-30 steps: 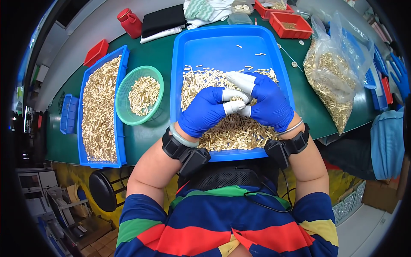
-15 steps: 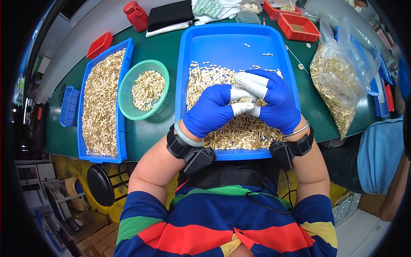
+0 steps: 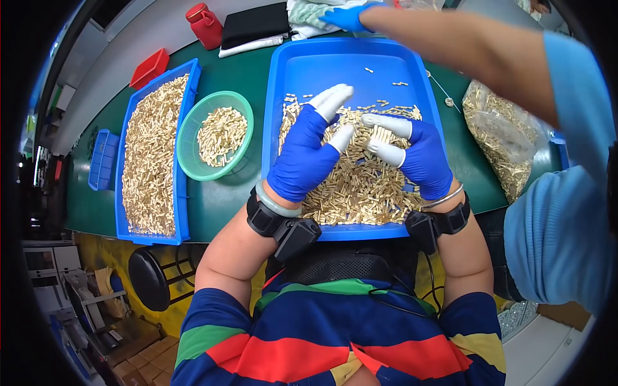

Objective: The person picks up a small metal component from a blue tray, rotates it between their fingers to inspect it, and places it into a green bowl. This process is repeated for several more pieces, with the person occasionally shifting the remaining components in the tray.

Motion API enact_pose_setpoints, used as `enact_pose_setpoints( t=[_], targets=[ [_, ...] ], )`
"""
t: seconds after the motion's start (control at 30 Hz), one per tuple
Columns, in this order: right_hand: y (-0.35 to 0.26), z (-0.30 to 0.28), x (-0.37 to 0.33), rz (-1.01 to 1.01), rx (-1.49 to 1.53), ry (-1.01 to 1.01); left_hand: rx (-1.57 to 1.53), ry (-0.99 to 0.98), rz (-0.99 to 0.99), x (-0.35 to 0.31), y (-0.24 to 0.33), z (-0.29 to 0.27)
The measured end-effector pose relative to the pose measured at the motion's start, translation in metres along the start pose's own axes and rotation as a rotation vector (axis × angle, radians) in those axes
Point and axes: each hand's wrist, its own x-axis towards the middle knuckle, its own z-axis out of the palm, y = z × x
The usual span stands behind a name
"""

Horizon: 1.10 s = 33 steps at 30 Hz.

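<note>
Take blue tray (image 3: pixel 325 63) as landmark. Note gold metal pieces (image 3: pixel 360 190) heaped loose in its near and middle parts. See left hand (image 3: pixel 301 156) above left part of tray, thumb parted from fingers, nothing visible between. See right hand (image 3: pixel 423 161) above right part of tray, pinching short row of gold pieces (image 3: pixel 381 135) between thumb and fingers. Judge each piece light, stiff, hard to break; probably slick, so apt to skew under uneven squeeze. Best to grip row at both ends of pieces, pressing evenly; pinch single piece at narrow middle.
</note>
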Motion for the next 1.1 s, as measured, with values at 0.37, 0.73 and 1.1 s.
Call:
enact_pose_setpoints(
  t=[0.37,0.73,1.1],
  targets=[
    [0.004,-0.014,0.005,0.442,0.101,-0.428,0.154,-0.31,0.328,-0.002,-0.003,-0.001],
    [0.012,-0.012,0.007,0.441,0.15,-0.097,-0.162,-0.238,-0.245,-0.006,-0.001,-0.003],
    [0.015,-0.009,0.004,0.355,0.13,-0.07,-0.219,-0.281,-0.343,-0.006,0.002,-0.004]
  ],
)
